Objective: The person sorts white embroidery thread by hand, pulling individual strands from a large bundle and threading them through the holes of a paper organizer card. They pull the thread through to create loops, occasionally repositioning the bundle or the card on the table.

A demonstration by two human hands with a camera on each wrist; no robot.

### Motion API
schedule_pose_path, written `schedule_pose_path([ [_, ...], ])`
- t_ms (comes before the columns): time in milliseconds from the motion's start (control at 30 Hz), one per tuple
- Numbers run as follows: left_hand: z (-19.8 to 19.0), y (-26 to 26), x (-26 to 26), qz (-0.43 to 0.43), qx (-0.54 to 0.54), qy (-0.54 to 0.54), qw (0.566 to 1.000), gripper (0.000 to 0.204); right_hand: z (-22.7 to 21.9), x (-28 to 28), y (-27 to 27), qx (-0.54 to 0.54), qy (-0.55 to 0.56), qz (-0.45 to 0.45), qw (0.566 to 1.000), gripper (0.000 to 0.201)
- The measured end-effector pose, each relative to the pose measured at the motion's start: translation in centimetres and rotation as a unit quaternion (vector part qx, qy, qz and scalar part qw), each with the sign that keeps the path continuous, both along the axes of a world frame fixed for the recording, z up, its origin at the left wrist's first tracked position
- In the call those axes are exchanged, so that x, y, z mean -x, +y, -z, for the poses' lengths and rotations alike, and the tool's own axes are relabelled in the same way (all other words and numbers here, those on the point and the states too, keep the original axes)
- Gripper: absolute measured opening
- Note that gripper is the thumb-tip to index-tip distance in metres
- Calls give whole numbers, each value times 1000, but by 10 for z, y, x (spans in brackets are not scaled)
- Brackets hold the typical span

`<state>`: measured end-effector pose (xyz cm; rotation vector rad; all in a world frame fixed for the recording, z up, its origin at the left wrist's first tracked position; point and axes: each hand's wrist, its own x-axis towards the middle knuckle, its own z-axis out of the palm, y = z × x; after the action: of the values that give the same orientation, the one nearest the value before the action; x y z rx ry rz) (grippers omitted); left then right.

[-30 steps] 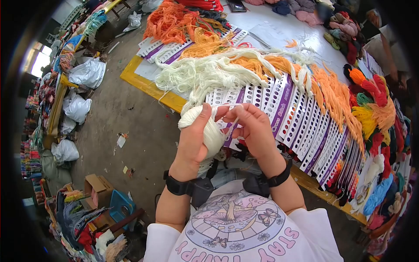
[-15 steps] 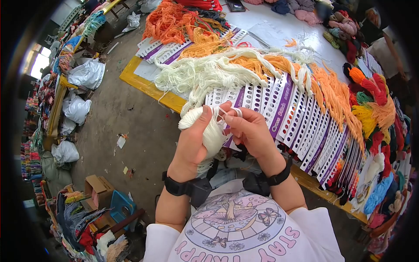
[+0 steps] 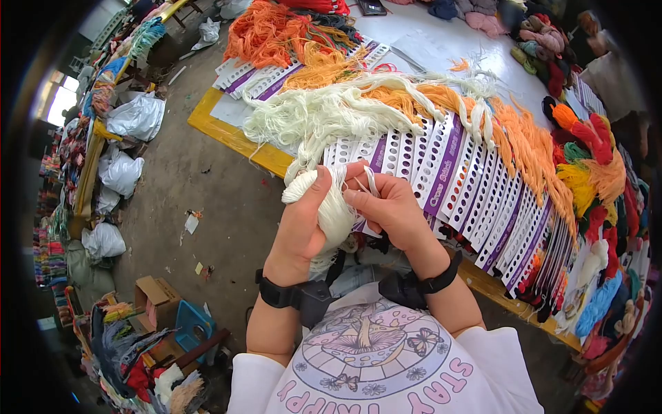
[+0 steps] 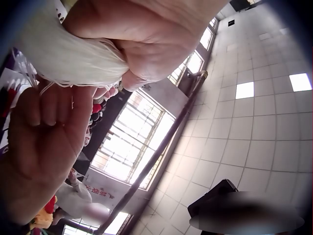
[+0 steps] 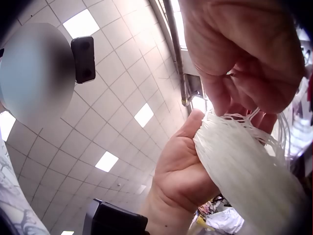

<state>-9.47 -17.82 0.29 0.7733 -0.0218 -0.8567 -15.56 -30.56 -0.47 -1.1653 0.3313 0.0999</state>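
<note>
A skein of cream thread (image 3: 335, 219) is gripped by my left hand (image 3: 296, 231), whose thumb lies along its near side. My right hand (image 3: 394, 210) pinches a few strands at the skein's right edge, and a small loop of thread stands up over its fingers. In the right wrist view the skein (image 5: 244, 171) hangs from its gathered upper end, with the right fingers (image 5: 261, 83) right at those strands. The left wrist view shows the skein (image 4: 63, 54) held under the left thumb, its far end hidden.
On the table in front lie a heap of loose cream thread (image 3: 296, 124), orange thread (image 3: 517, 138) and a long row of punched thread cards (image 3: 445, 169). Orange-red thread (image 3: 265, 34) is piled behind. A yellow table edge (image 3: 221, 131) runs near the left hand. White bags (image 3: 138, 114) stand across the floor.
My right hand has drawn a little to the left, closer to the skein, and its fingers have shifted on the strands. The left hand keeps its hold, nearly still.
</note>
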Motion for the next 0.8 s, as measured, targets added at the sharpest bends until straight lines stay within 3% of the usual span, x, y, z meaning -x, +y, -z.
schedule_pose_path([
  [133, -2, 0, 0, 3, -7, -11, 1000, 41, 3, 0, 0, 35, -5, 4, 999, 18],
  [267, 4, 8, -5, 52, -34, -32, 998, 45, -4, 3, -3, -67, -7, 27, 997, 22],
  [433, -3, 6, -4, -14, -62, -35, 997, 30, 7, 4, -6, -115, -25, 32, 992, 25],
  [533, -2, 8, -5, -28, -51, -8, 998, 27, 9, 3, -7, -89, -21, 33, 995, 24],
  [633, 0, 8, -7, -7, -41, 4, 999, 28, -2, 3, -3, 55, 8, 29, 998, 21],
  [800, 3, 5, -5, 34, -52, -14, 998, 38, -5, -1, 3, 54, -1, 39, 998, 18],
])
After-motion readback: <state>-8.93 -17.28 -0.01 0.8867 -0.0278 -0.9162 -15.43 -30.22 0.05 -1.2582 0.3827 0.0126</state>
